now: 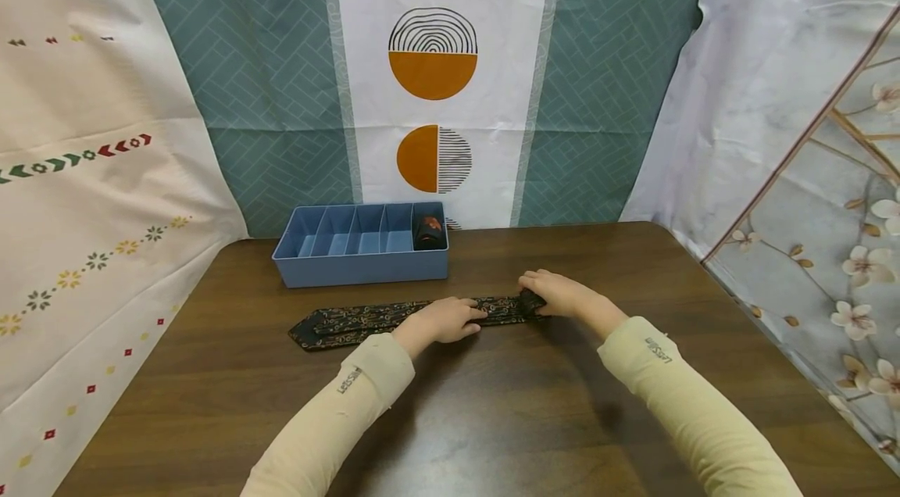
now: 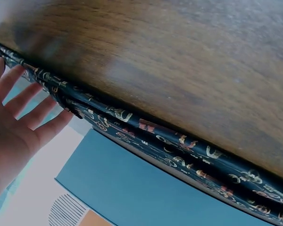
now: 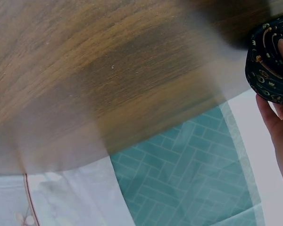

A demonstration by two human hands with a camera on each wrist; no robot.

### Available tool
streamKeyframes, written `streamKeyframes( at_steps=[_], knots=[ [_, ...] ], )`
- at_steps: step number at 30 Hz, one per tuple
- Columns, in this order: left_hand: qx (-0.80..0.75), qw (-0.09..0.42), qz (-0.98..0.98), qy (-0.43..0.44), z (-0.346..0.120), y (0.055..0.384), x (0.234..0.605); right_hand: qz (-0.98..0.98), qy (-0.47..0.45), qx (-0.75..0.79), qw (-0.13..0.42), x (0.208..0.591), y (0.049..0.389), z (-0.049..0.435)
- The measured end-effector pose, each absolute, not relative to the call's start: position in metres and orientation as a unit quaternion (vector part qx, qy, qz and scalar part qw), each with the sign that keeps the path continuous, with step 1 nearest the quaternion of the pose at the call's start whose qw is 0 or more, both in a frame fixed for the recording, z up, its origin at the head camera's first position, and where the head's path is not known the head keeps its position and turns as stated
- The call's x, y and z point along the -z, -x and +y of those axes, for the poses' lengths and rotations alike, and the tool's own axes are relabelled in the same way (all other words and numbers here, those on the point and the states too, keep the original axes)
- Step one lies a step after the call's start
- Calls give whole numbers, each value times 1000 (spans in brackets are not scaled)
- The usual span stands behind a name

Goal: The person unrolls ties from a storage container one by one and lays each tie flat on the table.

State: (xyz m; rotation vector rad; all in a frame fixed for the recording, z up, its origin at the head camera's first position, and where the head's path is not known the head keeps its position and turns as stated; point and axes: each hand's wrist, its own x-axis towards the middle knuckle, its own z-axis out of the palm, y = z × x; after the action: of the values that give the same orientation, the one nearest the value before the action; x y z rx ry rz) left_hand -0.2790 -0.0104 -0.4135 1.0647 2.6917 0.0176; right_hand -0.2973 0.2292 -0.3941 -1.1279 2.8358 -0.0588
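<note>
"clamped on anything, that right hand (image 1: pixel 555 292)?"

"yes, thumb and fingers close round the rolled end (image 3: pixel 262 70) of a dark, patterned necktie (image 1: pixel 380 316), right of centre in the head view. the left hand (image 1: pixel 443 320) lies on the flat stretch, touching it with straight fingers."

"where does the rest of it run?"

"leftward across the middle of the frame, flat on the brown table (image 1: pixel 211 372), its pointed tip at the left."

"and just above?"

"a blue tray (image 1: pixel 366 270) with five compartments. a dark roll (image 1: pixel 429 237) with a red motif sits in the rightmost."

"any writing?"

"the left sleeve (image 1: pixel 330 419) and right sleeve (image 1: pixel 696 403) each bear dark print by the cuff, something like 'letsslim', too blurred to be sure. teal-and-white cloth (image 1: pixel 605 91) with orange half-circles fills the upper centre."
</note>
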Motion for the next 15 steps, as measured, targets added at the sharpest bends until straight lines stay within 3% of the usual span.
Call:
streamKeyframes(
  at_steps=[15],
  knots=[
    [-6, 121, 925, -361, -7, 279, 410, 936, 345, -1, 63, 393, 293, 236]
  ],
)
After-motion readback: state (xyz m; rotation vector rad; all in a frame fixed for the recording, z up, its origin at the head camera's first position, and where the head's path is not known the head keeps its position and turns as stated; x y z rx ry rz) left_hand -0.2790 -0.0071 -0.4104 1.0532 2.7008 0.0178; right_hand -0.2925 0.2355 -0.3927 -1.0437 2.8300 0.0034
